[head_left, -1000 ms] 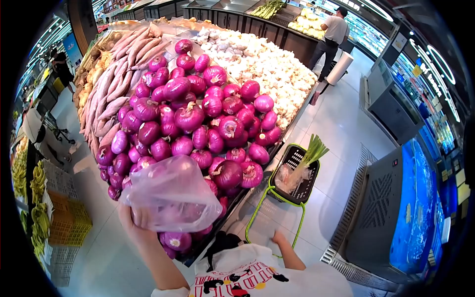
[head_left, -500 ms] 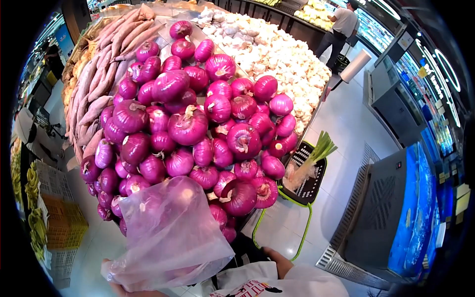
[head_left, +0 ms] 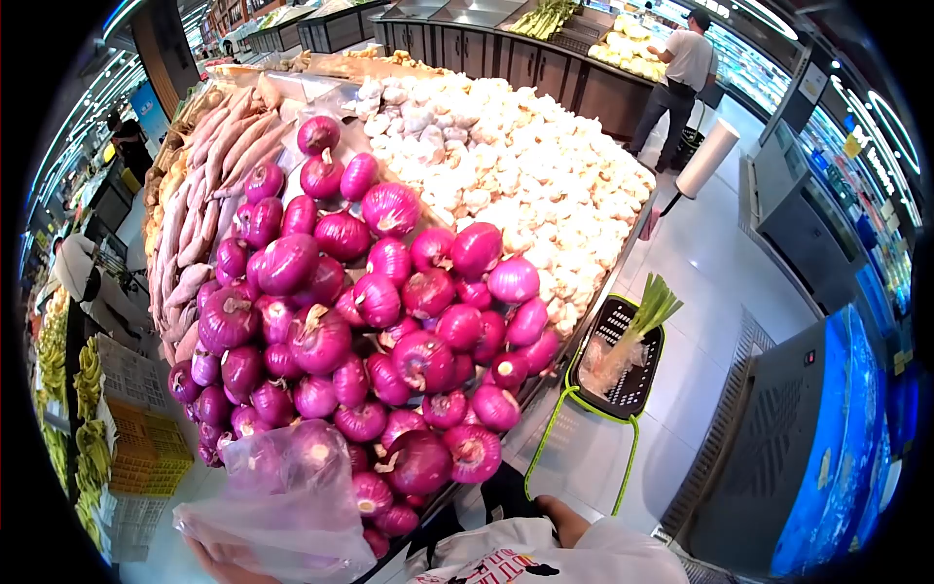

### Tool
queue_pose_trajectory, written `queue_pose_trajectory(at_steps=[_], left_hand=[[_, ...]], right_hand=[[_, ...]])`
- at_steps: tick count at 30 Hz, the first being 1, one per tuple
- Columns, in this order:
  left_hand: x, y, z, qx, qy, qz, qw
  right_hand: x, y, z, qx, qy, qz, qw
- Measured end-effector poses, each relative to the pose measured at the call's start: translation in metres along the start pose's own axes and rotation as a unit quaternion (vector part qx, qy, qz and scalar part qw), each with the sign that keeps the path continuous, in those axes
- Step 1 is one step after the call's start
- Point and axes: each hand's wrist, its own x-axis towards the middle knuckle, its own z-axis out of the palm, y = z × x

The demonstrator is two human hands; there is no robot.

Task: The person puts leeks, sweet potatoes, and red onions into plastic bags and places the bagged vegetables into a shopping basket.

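Observation:
A clear plastic bag (head_left: 292, 496) hangs from my left hand (head_left: 219, 563) at the lower left, over the near edge of the red onions (head_left: 321, 341). The bag looks empty, and it hides most of the fingers on it. My right hand (head_left: 555, 511) is low in front of my body, beside something black. Its fingers cannot be made out. Close by on the right, a black basket (head_left: 634, 397) with a green handle holds leafy green stalks (head_left: 654, 310) in clear wrap.
Garlic (head_left: 525, 156) lies behind the onions and long pinkish tubers (head_left: 209, 185) on their left. A paper roll (head_left: 708, 158) stands at the stall's right corner. A person (head_left: 681, 78) is beyond it. At the right is a grey and blue cooler (head_left: 778, 438).
The bag and my left hand have shifted down and left in view. My right hand has drawn in toward my body. The view has tilted, and the person at the back appears farther right.

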Motion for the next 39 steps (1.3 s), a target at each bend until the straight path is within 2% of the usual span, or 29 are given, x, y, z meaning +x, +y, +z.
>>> queue_pose_trajectory(at_steps=[1,3,4,9,10,11,12,13,14,15,17,18,19,20,21,22,23,24,25,27,28,29,31,32,34,36,37,38,39], left_hand=[[-0.006,0.000,0.004,-0.002,0.010,-0.002,1.000],[-0.015,0.001,0.010,-0.002,0.020,-0.006,1.000],[-0.018,0.001,0.014,-0.015,0.030,0.009,0.999],[0.020,-0.006,-0.036,-0.058,0.023,0.037,0.997],[0.043,-0.008,-0.062,-0.105,-0.178,-0.012,0.978],[0.052,-0.011,-0.076,-0.149,-0.370,-0.058,0.915],[0.043,-0.007,-0.060,-0.153,-0.365,-0.058,0.916],[0.036,-0.002,-0.043,-0.178,-0.464,-0.109,0.861],[0.026,0.005,-0.030,-0.198,-0.557,-0.157,0.791],[0.021,0.005,-0.035,-0.196,-0.555,-0.157,0.793],[0.009,-0.003,-0.048,-0.117,-0.332,-0.017,0.936],[0.000,-0.008,-0.047,-0.115,-0.326,-0.015,0.938],[-0.008,-0.012,-0.039,0.111,-0.215,0.150,0.959],[-0.018,-0.011,-0.029,0.327,-0.083,0.300,0.892],[-0.028,-0.002,-0.012,0.330,-0.073,0.301,0.892],[-0.038,0.009,0.008,0.231,-0.003,0.185,0.955],[-0.045,0.015,0.015,0.124,0.068,0.061,0.988],[-0.035,-0.001,-0.012,0.221,-0.044,0.169,0.960],[-0.028,0.000,-0.024,0.228,-0.042,0.168,0.958],[-0.024,0.010,-0.023,0.057,-0.131,0.007,0.990],[-0.031,0.016,-0.016,0.032,-0.208,0.005,0.978],[-0.031,0.012,-0.006,0.031,-0.205,0.003,0.978],[-0.026,0.001,0.004,0.045,-0.031,0.080,0.995],[-0.024,0.002,0.004,0.044,-0.022,0.074,0.996],[-0.016,0.009,0.000,0.015,-0.203,-0.031,0.979],[-0.008,0.009,0.001,0.025,-0.244,-0.025,0.969],[-0.004,0.012,0.000,0.012,-0.276,-0.034,0.960],[-0.002,0.016,0.000,0.000,-0.308,-0.044,0.950],[-0.003,0.023,0.003,0.014,-0.292,-0.059,0.955]], right_hand=[[0.022,-0.003,-0.014,-0.259,0.019,-0.069,0.963],[0.060,-0.004,-0.032,-0.273,0.010,-0.059,0.960],[0.067,-0.010,-0.040,-0.332,0.003,-0.077,0.940],[0.068,-0.055,-0.053,-0.602,-0.027,-0.168,0.780],[0.058,-0.077,-0.056,-0.511,-0.009,-0.222,0.831],[0.012,-0.120,-0.058,-0.414,0.009,-0.274,0.868],[-0.044,-0.164,-0.058,-0.336,-0.064,-0.342,0.875],[-0.115,-0.209,-0.058,-0.154,-0.175,-0.377,0.896],[-0.204,-0.261,-0.048,-0.091,-0.218,-0.416,0.878],[-0.261,-0.302,-0.044,-0.091,-0.233,-0.442,0.862],[-0.307,-0.361,-0.033,-0.098,-0.187,-0.569,0.795],[-0.332,-0.387,-0.018,-0.138,-0.069,-0.695,0.702],[-0.328,-0.416,-0.014,-0.176,-0.044,-0.669,0.721],[-0.338,-0.445,-0.001,-0.232,0.053,-0.756,0.610],[-0.346,-0.469,0.017,-0.278,0.147,-0.821,0.476],[-0.347,-0.484,0.032,-0.351,0.208,-0.779,0.476],[-0.345,-0.498,0.045,-0.423,0.266,-0.727,0.470],[-0.332,-0.513,0.059,-0.455,0.287,-0.695,0.476],[-0.322,-0.523,0.069,-0.483,0.310,-0.662,0.482],[-0.329,-0.526,0.067,-0.507,0.290,-0.670,0.458],[-0.326,-0.522,0.062,-0.477,0.278,-0.701,0.452],[-0.329,-0.517,0.059,-0.446,0.266,-0.731,0.444],[-0.346,-0.488,0.055,-0.362,0.249,-0.794,0.420],[-0.362,-0.469,0.057,-0.330,0.223,-0.808,0.434],[-0.389,-0.421,0.066,-0.273,0.179,-0.826,0.460],[-0.412,-0.366,0.082,-0.230,0.120,-0.826,0.500],[-0.421,-0.337,0.097,-0.143,-0.029,-0.790,0.596],[-0.423,-0.312,0.107,-0.115,-0.102,-0.781,0.606],[-0.425,-0.290,0.117,-0.086,-0.174,-0.766,0.613]])
